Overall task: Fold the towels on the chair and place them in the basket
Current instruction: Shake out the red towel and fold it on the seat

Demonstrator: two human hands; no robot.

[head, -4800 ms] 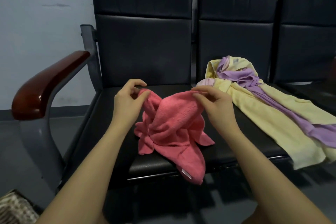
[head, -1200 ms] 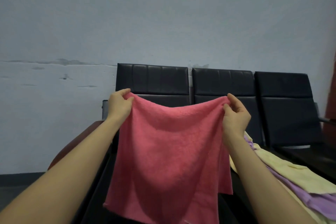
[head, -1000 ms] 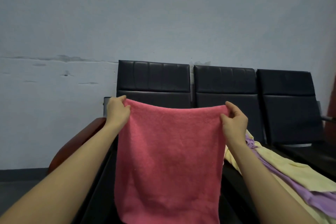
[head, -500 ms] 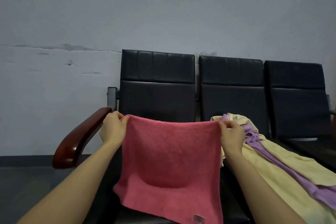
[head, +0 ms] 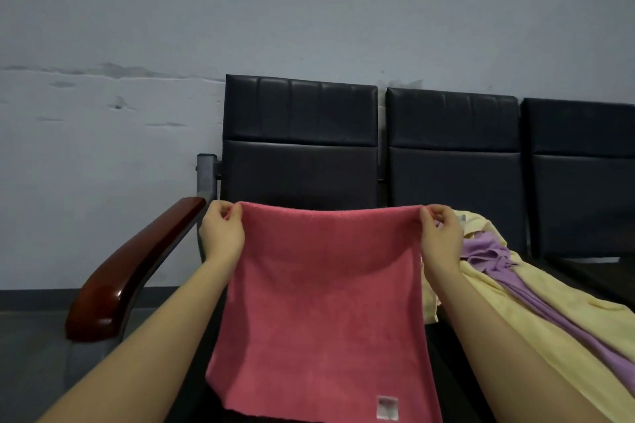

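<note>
Pink terry towel (head: 323, 302) held up flat in front of the leftmost seat of a row of black padded chairs (head: 299, 144), spread wide and hanging straight down. Upper left corner pinched in the grip of the left hand (head: 221, 233), thumb and curled fingers clamped on the cloth; upper right corner pinched likewise in the grip of the right hand (head: 441, 237). Top edge stretched between the two hands, sagging a little in the middle. Small pale sewn label (head: 387, 407) at the towel's lower right corner, near the bottom hem. Lower edge low in the view, over the dark seat; touching the seat or not cannot be told.

Just right of the right hand, a crumpled pale yellow towel (head: 536, 312) lying across the middle seat, with a rumpled lilac towel (head: 491, 251) draped on top of it and trailing toward the lower right. Glossy reddish-brown wooden armrest (head: 134, 271) on a grey metal frame at the left end of the row, just beside the left hand. Behind the chairs, a grey-white painted wall (head: 309, 10) with scuffed, flaking patches on the left.
</note>
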